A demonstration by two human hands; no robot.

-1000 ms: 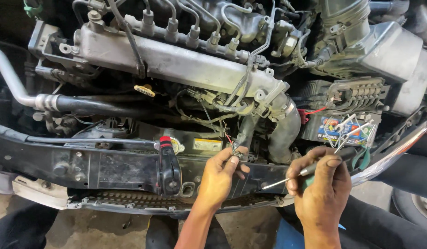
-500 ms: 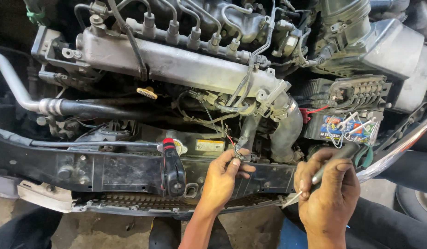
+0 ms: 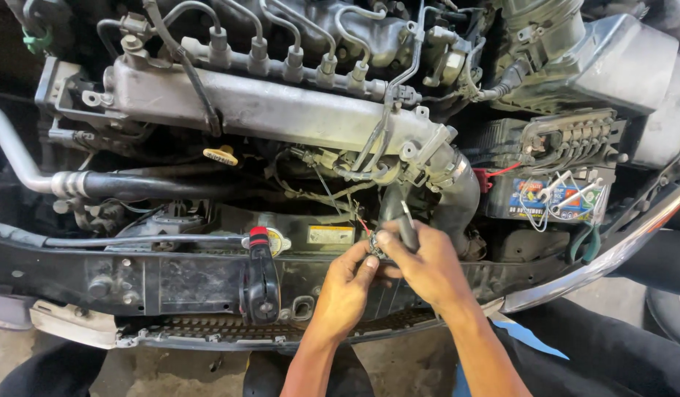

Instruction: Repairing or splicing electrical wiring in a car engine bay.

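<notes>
I look down into an open car engine bay. My left hand (image 3: 347,288) pinches a small connector with thin wires (image 3: 373,250) just in front of the radiator top. My right hand (image 3: 427,266) sits right beside it, fingers wrapped round a dark-handled screwdriver (image 3: 406,229) that points upward, its tip hidden among the hoses. Both hands touch at the connector, below the grey intake manifold (image 3: 281,110) and its black hose (image 3: 457,202).
A black front crossmember (image 3: 134,283) with a red-topped black latch (image 3: 259,283) runs along the front. A battery with loose wires (image 3: 553,195) sits at the right, a yellow oil cap (image 3: 220,156) at the left, a silver pipe (image 3: 16,162) at far left. Green-handled pliers (image 3: 586,242) hang by the battery.
My right hand moved left from the bumper edge to join my left hand at the connector. The screwdriver now points up instead of lying sideways. The left hand stayed put.
</notes>
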